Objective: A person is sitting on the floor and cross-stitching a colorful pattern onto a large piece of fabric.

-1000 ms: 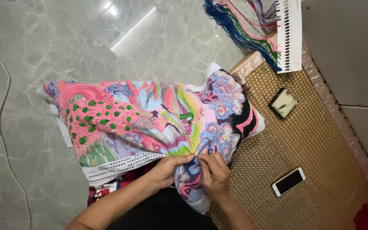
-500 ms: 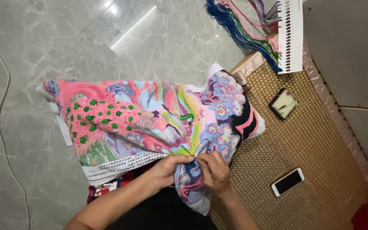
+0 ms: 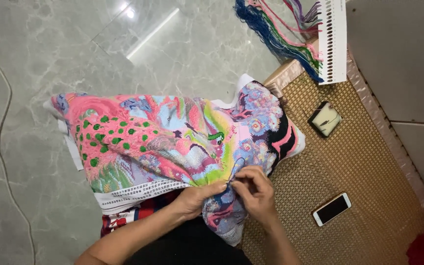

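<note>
Mid-stitch here: the left hand (image 3: 195, 196) grips the fold of the colourful cross-stitch cloth (image 3: 172, 142) draped over the lap and onto the floor, while the right hand (image 3: 253, 189) pinches a dark thread (image 3: 236, 167) at the cloth's near edge. Judging by that, the next pull needs steady tension.

Home floor setup: glossy grey marble-look floor tiles (image 3: 99, 54), woven mat (image 3: 364, 167), phone (image 3: 331, 209) lying on it, embroidery thread bundle (image 3: 280, 29) nearby. Domestic craft spot.
</note>
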